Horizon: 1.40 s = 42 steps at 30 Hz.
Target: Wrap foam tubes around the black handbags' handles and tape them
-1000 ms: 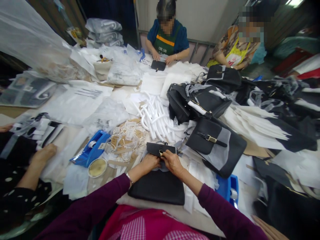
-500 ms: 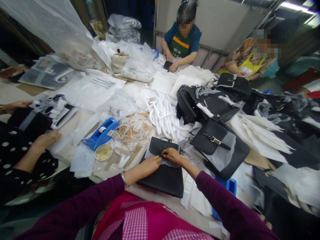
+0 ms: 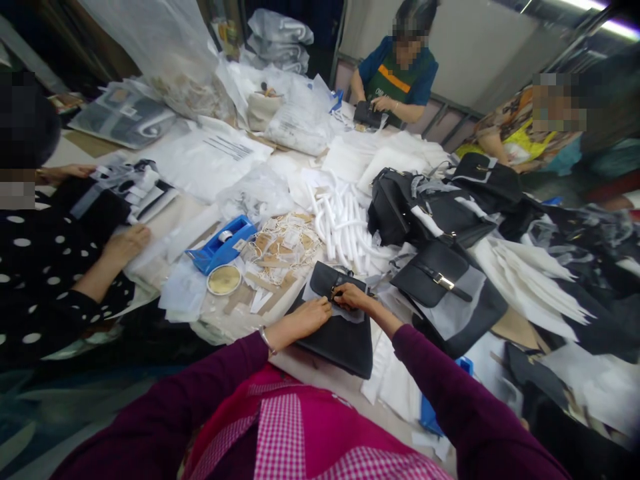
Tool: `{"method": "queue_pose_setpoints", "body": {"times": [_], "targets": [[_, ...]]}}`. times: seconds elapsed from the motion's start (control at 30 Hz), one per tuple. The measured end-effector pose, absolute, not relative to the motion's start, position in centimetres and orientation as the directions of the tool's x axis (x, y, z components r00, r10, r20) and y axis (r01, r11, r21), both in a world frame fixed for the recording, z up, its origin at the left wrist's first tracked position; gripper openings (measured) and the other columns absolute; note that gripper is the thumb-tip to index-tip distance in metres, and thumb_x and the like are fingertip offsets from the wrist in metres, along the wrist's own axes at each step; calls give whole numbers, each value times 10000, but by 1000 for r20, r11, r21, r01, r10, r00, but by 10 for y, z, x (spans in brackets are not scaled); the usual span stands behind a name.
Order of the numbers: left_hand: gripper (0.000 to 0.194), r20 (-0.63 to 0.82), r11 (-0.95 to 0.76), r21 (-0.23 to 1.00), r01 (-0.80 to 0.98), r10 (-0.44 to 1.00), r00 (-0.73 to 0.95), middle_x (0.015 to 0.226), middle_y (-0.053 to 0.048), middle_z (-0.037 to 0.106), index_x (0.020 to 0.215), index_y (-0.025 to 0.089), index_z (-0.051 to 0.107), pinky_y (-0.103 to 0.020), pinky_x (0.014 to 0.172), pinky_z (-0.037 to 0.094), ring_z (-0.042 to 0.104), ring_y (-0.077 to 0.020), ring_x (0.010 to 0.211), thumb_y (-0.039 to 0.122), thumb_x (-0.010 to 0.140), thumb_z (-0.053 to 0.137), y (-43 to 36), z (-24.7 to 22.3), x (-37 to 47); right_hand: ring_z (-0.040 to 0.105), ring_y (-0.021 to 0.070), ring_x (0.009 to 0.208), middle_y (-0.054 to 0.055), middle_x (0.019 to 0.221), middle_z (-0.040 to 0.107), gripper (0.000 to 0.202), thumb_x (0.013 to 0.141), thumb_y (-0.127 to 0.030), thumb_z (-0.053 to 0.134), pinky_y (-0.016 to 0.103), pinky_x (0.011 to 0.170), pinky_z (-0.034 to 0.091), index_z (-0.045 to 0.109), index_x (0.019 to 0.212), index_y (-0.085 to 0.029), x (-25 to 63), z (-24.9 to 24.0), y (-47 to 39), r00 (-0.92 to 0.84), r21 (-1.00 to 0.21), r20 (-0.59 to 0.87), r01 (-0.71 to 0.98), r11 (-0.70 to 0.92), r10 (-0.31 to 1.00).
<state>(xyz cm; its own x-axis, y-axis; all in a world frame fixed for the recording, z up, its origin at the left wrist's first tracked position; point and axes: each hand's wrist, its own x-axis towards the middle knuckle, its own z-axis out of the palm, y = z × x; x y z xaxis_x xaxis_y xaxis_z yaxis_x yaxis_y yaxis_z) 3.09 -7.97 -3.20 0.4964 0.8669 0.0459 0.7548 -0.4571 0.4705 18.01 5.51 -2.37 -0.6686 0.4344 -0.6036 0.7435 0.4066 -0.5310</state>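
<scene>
A black bag (image 3: 345,348) lies flat on the table before me, its flap (image 3: 325,275) folded down over a sheet of translucent tissue paper (image 3: 354,317). My right hand (image 3: 351,297) is closed on the strap at the flap's metal clasp, fingertips bent inward. Close beside it on the left, my left hand (image 3: 311,316) has its fingers together at the flap's lower edge, over the tissue. What exactly the left fingertips grip is hidden. To the right rests a second black bag (image 3: 445,293) with a gold-coloured buckle and tissue under its strap.
Left of the bag are a blue tape dispenser (image 3: 223,245), a round tin (image 3: 224,280) and a heap of stringed tags (image 3: 285,243). White foam tubes (image 3: 345,223) lie behind it. More black bags (image 3: 420,207) pile up rightward. Co-workers sit left and across the table.
The view has swung left, so things appear farther right. Both my hands stay at the bag's clasp, with only slight finger movement. The person across has shifted their hands on a dark item.
</scene>
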Motion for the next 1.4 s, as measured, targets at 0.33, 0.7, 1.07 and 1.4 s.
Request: {"method": "queue_pose_setpoints", "body": {"times": [0.33,0.7,1.07,1.4], "targets": [[231,-10,-425,462,779,876,483,950,-76,627,945,168,622,-322,825,430,526,-212,993,98,918,403,-79,-43,35,661,226,891,89,953,708,220,811,-176,521,258,689,447,689,951,-198,173,-31,39,-657,-261,-570,715,649,494],[253,-156,-200,537,820,931,329,987,-101,655,866,145,635,-367,935,425,545,-222,1040,20,846,415,-73,-46,34,625,267,929,182,1004,670,252,885,-132,432,368,791,455,643,1019,-98,155,-49,18,-737,-183,-521,589,787,431],[225,-230,79,620,780,970,84,804,-28,650,767,159,596,-228,719,451,596,-127,761,-11,783,451,-14,-47,35,563,226,1002,139,1102,628,416,776,-47,441,378,872,434,584,1157,-135,202,-29,-7,-741,-405,-177,655,638,648],[174,-247,150,635,758,969,15,788,-11,544,795,174,526,-275,779,418,535,-144,771,5,758,515,-22,-61,55,546,167,485,6,450,542,86,670,-135,552,308,567,480,631,638,-124,284,-64,-47,-104,-778,-612,257,-573,784]]}}
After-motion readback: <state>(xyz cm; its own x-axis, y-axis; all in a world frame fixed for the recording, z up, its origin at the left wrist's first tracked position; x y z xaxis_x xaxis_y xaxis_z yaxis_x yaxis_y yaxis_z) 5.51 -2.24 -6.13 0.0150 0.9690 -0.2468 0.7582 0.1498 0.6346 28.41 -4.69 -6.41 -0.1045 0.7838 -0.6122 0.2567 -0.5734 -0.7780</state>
